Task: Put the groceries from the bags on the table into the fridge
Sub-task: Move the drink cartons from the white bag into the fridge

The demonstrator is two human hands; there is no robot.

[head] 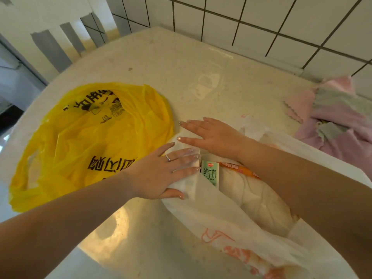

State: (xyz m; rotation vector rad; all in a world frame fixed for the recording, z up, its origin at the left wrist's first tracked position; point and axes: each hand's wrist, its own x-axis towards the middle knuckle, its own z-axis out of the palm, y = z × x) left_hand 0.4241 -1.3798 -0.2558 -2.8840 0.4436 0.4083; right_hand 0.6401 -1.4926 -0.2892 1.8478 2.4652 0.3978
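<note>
Pale speckled table [161, 63] in a white-tiled corner.
Left hand [167, 170] and right hand [211, 135] lie flat, fingers straight, on the white bag's [231, 222] mouth, milk carton [210, 175] inside; a flattened yellow bag [84, 141] lies beside it, pink cloths [338, 121] by the wall [261, 19].

One head-worn view looks steeply down, close over the table [161, 57], facing its far edge along the tiled wall [261, 17].
</note>
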